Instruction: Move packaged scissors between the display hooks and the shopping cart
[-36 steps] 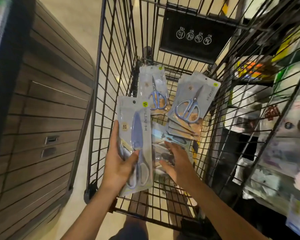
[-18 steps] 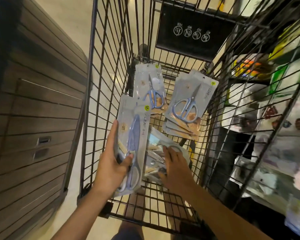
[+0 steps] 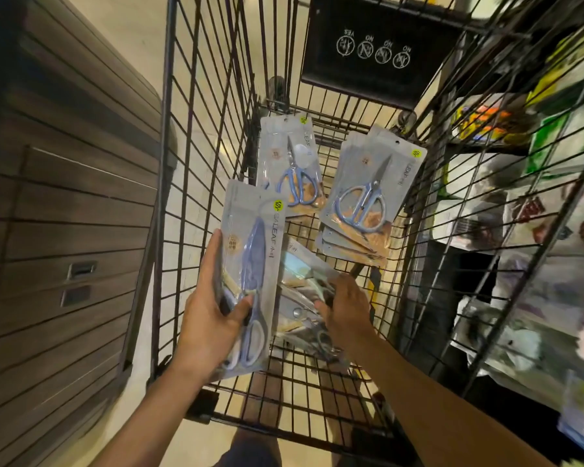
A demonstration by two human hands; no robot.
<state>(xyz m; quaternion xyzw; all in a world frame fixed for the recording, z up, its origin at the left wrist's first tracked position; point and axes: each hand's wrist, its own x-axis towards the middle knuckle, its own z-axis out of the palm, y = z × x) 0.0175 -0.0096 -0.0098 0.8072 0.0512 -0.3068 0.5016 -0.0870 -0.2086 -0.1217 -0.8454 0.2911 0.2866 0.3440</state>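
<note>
Fingers of the left hand (image 3: 213,318) grip a packaged scissors (image 3: 250,281) over the shopping cart (image 3: 169,197), while at 3 o'clock the right hand (image 3: 346,306) curls onto a loose pack (image 3: 304,274).

Legible text is limited. The scissors pack (image 3: 250,264) held in the left hand (image 3: 206,318) bears the brand wording "LEAF" in grey letters running lengthwise beside the blade, preceded by a partly legible character; a round yellow sticker (image 3: 278,206) near its top carries a mark that cannot be read. The black panel (image 3: 378,48) on the shopping cart (image 3: 169,163) shows four white circled pictograms, captioned upside down: one "YES", three "NO". Print on the other packs is too small to read.
</note>
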